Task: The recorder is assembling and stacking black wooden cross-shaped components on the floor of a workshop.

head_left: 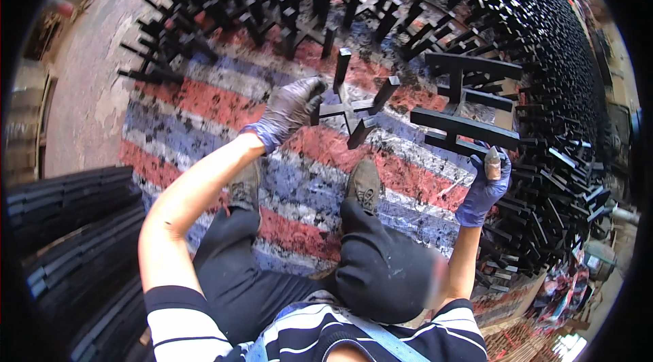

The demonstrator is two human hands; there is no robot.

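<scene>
My left hand, in a stained purple glove, is closed round one leg of a black stand. That stand has a cross-shaped middle and several short upright legs, and it sits on or just above the striped sheet. Off to the right, my right hand grips the near edge of a second black frame, held tilted with its long parallel bars across. The right glove is purple too, with a pale cover on the thumb. Where its other fingers meet the frame is partly hidden.
A red, white and blue striped sheet, speckled black, covers the floor under my shoes. Crowded black stands curve from the far left round to the right. Stacked black strips lie at the left. Bare concrete shows far left.
</scene>
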